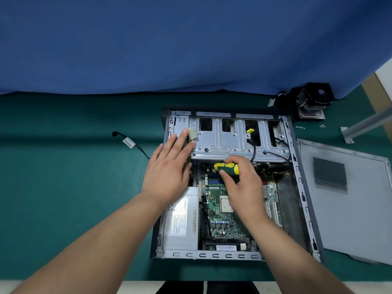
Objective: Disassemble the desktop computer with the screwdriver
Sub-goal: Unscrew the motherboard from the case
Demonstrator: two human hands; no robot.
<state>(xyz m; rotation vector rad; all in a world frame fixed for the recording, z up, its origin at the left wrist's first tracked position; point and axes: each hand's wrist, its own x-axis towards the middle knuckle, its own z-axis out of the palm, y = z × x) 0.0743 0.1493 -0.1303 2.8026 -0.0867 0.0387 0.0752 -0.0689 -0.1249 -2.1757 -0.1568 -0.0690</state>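
An open desktop computer case (297, 166) lies flat on the green table. Inside it are a metal drive cage (224, 139) at the far end, a green motherboard (220, 215) and a grey power supply (180, 221). My right hand (241, 183) grips a yellow and green screwdriver (227, 167) above the motherboard's far edge, just below the cage. The screwdriver's tip is hidden. My left hand (171, 164) lies flat with straight fingers on the cage's left end, next to a beige connector (192, 133).
The removed grey side panel (347, 198) lies right of the case. A black cooler with fan (311, 100) sits at the back right, with small screws (300, 127) near it. A loose black cable (131, 144) lies left of the case. A metal bracket (364, 124) lies at the far right.
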